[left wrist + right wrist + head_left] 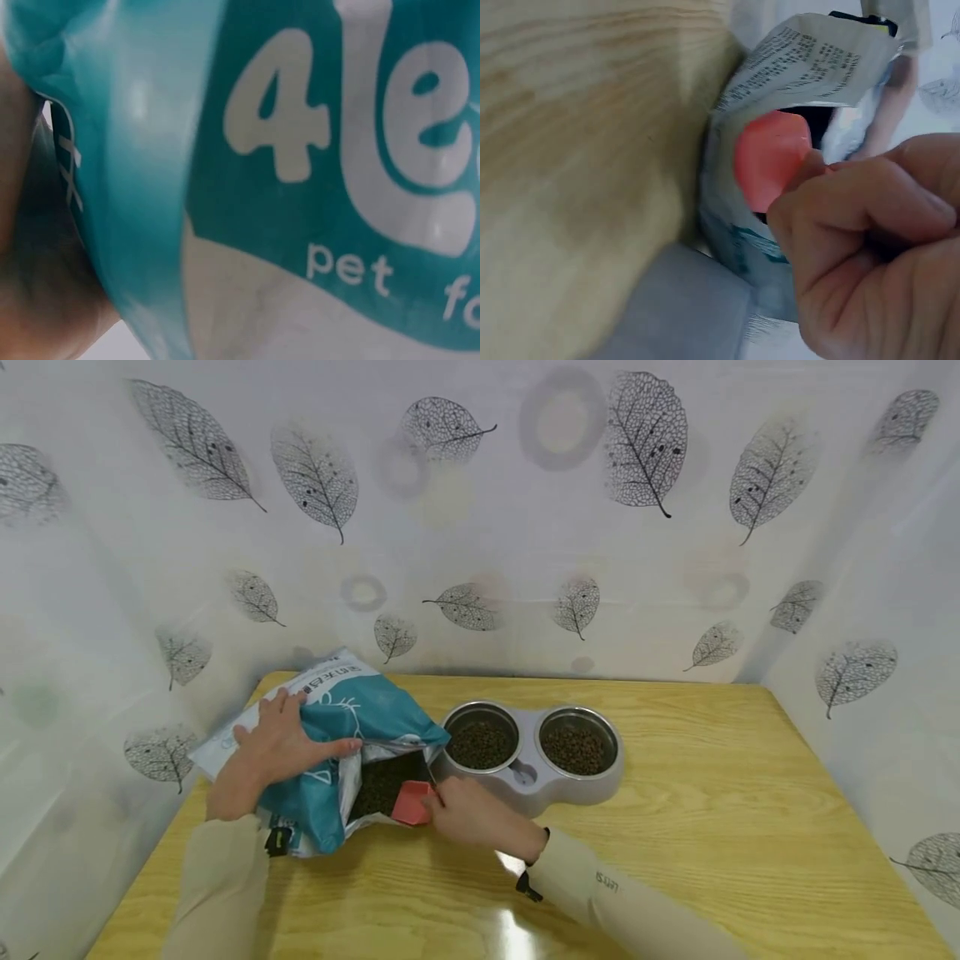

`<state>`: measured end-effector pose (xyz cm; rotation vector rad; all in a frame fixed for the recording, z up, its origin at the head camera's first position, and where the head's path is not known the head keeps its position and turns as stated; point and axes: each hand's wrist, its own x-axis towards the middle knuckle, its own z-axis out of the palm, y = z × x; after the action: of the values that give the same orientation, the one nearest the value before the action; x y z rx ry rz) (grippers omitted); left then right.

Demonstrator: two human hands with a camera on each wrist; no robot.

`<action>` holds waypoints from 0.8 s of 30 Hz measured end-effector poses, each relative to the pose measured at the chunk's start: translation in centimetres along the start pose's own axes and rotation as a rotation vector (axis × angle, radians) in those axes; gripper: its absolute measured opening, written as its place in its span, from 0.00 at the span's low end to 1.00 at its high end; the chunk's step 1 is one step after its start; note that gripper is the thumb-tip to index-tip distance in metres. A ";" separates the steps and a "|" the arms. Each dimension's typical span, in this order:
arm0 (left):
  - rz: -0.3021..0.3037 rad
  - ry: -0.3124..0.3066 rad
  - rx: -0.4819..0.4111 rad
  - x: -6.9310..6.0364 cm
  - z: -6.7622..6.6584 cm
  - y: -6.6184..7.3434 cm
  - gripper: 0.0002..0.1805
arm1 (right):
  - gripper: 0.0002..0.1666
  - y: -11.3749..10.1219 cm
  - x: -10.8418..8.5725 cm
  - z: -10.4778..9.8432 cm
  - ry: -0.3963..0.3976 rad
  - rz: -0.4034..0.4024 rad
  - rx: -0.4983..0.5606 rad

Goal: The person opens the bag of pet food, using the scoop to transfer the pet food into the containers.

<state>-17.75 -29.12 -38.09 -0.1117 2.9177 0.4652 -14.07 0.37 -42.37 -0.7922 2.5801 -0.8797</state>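
Observation:
A teal and white bag of pet food (397, 702) lies on its side at the table's left, its mouth facing the front right. Dark kibble (378, 785) shows inside. My left hand (277, 747) rests on top of the bag with spread fingers, the thumb stretched along the edge near the mouth. In the left wrist view the printed teal bag (202, 150) fills most of the picture. My right hand (472, 814) grips the handle of a pink scoop (411, 803) at the bag's mouth. Seen from the right wrist, the scoop (769, 161) is partly within the opening; its contents are hidden.
A grey double feeder (551, 789) stands right of the bag, close to my right hand. Both its left metal bowl (480, 745) and right metal bowl (576, 747) hold brown kibble. Leaf-patterned sheeting (495, 543) encloses the wooden table (720, 827) at back and sides.

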 end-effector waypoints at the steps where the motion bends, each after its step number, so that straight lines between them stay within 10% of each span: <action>1: 0.000 0.000 0.000 0.0 0.0 0.0 0.76 | 0.31 0.1 0.3 0.2 -0.010 0.025 0.035; 24: -0.001 0.006 0.001 0.0 0.1 0.0 0.76 | 0.30 0.9 -0.2 2.2 0.050 0.065 0.339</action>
<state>-17.73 -29.11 -38.19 -0.1144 2.9239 0.4646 -13.34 0.03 -44.56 -0.5910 2.3862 -1.2846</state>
